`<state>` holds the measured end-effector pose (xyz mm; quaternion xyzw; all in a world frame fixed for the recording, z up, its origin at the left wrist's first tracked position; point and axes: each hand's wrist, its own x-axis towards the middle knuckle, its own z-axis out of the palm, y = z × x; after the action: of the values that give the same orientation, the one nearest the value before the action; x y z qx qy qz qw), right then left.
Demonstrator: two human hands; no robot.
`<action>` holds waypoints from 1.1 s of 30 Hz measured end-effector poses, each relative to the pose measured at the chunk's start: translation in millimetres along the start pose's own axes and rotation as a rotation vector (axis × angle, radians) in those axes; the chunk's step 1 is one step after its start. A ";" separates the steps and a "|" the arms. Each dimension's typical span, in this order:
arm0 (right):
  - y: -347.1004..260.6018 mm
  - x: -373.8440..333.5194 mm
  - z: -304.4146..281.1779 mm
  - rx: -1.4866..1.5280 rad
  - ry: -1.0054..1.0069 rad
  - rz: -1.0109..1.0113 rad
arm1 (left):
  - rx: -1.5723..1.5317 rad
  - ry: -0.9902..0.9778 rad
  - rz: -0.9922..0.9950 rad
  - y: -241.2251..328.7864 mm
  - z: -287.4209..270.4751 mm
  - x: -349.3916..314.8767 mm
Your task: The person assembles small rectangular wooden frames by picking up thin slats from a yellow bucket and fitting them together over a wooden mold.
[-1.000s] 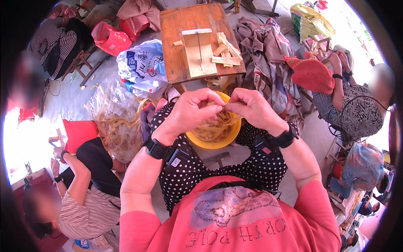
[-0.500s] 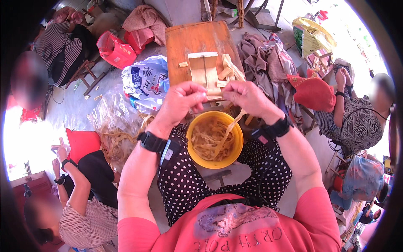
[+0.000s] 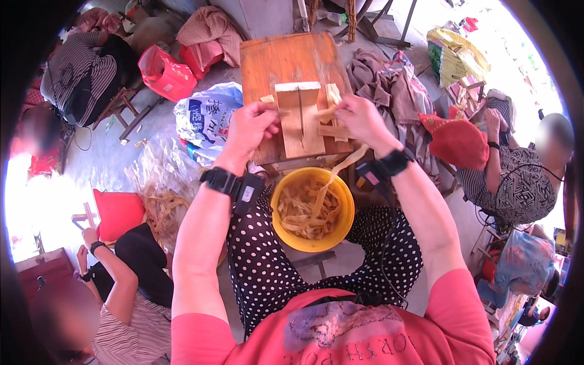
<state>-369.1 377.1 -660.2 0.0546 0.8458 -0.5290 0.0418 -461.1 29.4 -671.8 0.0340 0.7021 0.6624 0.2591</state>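
Hands just split apart, so the strip [image 3: 345, 164] now runs from the tub [image 3: 350, 213] past the tabletop's [image 3: 286, 55] near right corner, pinched in the right hand [image 3: 362, 121]. Left hand's [image 3: 250, 131] curled, can't tell around what.

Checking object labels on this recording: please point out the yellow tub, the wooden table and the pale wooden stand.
Yellow tub [image 3: 313, 245], head view: its near rim.
Wooden table [image 3: 286, 58], head view: bare far part of its top.
Pale wooden stand [image 3: 311, 125], head view: its flat board.
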 end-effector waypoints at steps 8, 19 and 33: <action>-92.6 -142.4 4.3 0.564 -0.283 0.383 | -0.154 -0.307 -0.059 47.2 62.5 -134.0; -141.0 -338.4 10.7 0.897 -0.192 0.459 | -0.334 -0.014 -0.080 24.6 133.0 -352.5; -107.2 -467.1 -38.4 0.720 -0.182 0.396 | 0.420 -0.110 -0.032 -86.8 221.3 -412.8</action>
<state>78.4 342.7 -487.9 0.1805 0.5729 -0.7752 0.1955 11.4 59.5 -619.8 0.1119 0.8099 0.4947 0.2946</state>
